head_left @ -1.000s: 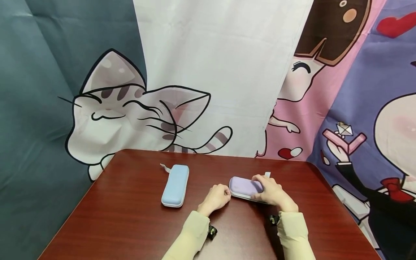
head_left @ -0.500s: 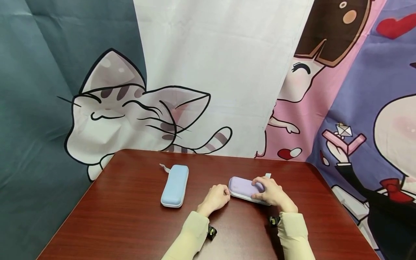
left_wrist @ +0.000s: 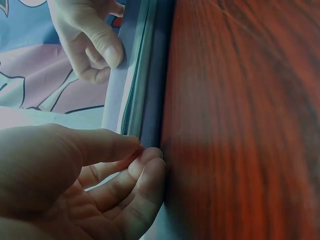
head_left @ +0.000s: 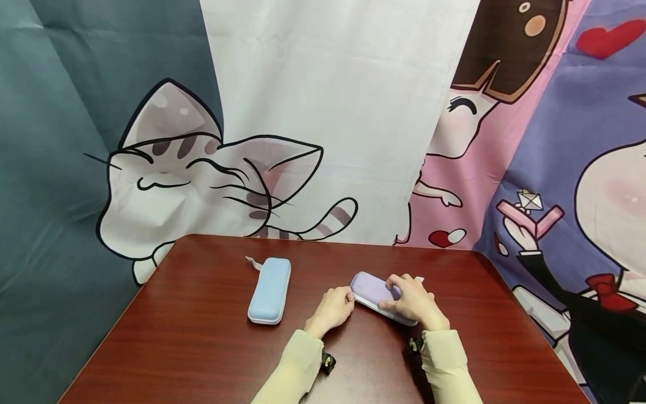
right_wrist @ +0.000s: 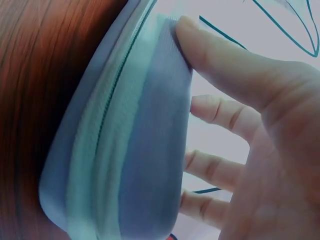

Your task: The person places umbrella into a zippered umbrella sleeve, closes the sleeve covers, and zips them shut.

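Note:
A purple zip case [head_left: 374, 288] with a white zip band lies on the table, its right end turned toward me. My right hand [head_left: 411, 301] grips it from above near that end. The right wrist view shows the thumb on one edge of the case [right_wrist: 155, 135] and the other fingers along the top. At the left end, my left hand [head_left: 333, 307] pinches the zip with thumb and fingertips. In the left wrist view those fingertips cover the end of the zip [left_wrist: 136, 100], and the zip pull itself is hidden.
A light blue zip case [head_left: 270, 290] with a grey strap lies to the left of my left hand. Both cases rest on the red-brown wooden table [head_left: 202, 336]. Behind the table's far edge hangs a cartoon-printed cloth [head_left: 323, 84].
The purple case has turned, its right end swinging toward me. My right hand has shifted slightly left with it. My left hand stays at the left end, and the head view has moved a little.

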The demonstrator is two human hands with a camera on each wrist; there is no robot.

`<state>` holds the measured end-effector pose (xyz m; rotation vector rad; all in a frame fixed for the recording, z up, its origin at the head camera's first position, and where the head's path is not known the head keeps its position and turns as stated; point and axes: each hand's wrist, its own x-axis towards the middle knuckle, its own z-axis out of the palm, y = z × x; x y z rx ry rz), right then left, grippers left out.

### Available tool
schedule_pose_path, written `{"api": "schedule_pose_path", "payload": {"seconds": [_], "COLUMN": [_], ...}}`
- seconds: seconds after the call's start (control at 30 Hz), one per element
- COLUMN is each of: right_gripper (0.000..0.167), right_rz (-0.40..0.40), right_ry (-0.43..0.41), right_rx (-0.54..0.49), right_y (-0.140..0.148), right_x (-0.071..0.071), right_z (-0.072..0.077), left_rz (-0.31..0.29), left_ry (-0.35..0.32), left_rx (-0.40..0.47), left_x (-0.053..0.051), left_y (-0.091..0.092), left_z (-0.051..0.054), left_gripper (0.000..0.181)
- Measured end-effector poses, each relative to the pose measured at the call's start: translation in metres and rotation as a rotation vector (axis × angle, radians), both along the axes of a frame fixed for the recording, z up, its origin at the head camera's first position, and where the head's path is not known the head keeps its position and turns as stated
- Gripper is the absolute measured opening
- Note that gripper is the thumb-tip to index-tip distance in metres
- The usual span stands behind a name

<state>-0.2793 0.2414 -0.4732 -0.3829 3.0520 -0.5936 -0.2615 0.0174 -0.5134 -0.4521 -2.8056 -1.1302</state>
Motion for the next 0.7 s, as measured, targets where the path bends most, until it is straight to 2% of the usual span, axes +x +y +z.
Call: {"api": "schedule_pose_path", "payload": {"seconds": [0.17, 0.4, 0.7], "right_gripper": [0.043, 0.046, 0.054], "right_rz": [-0.026, -0.03, -0.069], "right_ry": [-0.019, -0.002, 0.031], "right_rx": [0.026, 0.045, 0.077], "right_y": [-0.005, -0.014, -0.03], "right_x": [0.003, 0.007, 0.009], "right_z": [0.002, 0.005, -0.002], "left_rz": [-0.003, -0.018, -0.044], "left_ry": [0.01, 0.014, -0.004], "left_rx": [-0.003, 0.009, -0.005], "left_x": [0.0, 0.001, 0.0], "left_y": [0.0, 0.001, 0.004], "left_z": [0.0, 0.002, 0.0], "left_gripper": [0.016, 0.017, 0.015]}}
